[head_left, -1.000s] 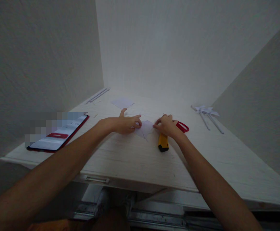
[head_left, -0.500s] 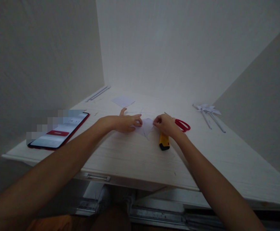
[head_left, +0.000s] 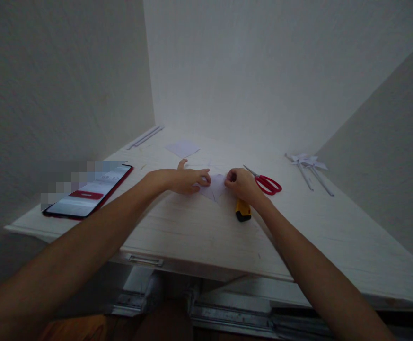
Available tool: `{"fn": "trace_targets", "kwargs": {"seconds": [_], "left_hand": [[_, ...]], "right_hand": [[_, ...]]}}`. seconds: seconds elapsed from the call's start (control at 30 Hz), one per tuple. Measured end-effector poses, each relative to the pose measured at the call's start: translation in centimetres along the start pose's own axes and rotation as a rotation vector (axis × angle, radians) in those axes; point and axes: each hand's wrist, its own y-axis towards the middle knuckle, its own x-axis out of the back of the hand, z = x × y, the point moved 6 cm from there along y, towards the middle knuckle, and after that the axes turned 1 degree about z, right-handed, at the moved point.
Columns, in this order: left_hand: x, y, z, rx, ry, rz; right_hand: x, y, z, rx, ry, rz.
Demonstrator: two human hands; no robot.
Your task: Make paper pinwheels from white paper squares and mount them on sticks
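A small white paper piece (head_left: 214, 188) lies on the pale wooden desk (head_left: 199, 227), cut or folded into points. My left hand (head_left: 185, 180) rests on its left edge, fingers curled and pressing down, thumb stuck out. My right hand (head_left: 240, 183) is closed in a pinch on the paper's right corner. A yellow utility knife (head_left: 242, 210) lies on the desk just under my right wrist. Red-handled scissors (head_left: 266, 182) lie right behind my right hand.
A phone (head_left: 89, 192) with a lit screen lies at the desk's left edge. A white paper square (head_left: 182, 148) and thin white sticks (head_left: 144, 137) lie near the back wall. Paper pinwheels on sticks (head_left: 309, 166) lie at the right. Walls close in on three sides.
Both hands stay on the paper. My right hand has shifted slightly left off the scissors, which now show in full. The view has tilted a little.
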Motion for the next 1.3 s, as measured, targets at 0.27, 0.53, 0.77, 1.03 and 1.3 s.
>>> {"fn": "trace_targets", "kwargs": {"seconds": [0.27,0.53,0.77,1.03,1.3], "left_hand": [[0.1,-0.3,0.0,0.0,-0.006,0.018],[-0.2,-0.3,0.6,0.013,-0.006,0.025],[-0.3,-0.2,0.7,-0.005,0.013,0.045],[-0.3,-0.1,0.8,-0.018,0.024,0.034],[-0.2,-0.1,0.7,-0.044,0.028,0.021]], "right_hand": [[0.0,-0.3,1.8,0.211,0.199,-0.023],[-0.8,-0.6,2.9,0.398,0.135,-0.041],[-0.9,-0.6,3.1,0.395,0.099,-0.023],[-1.3,-0.8,3.3,0.434,0.146,0.014],[-1.5,-0.9,3.7,0.442,0.125,0.042]]}}
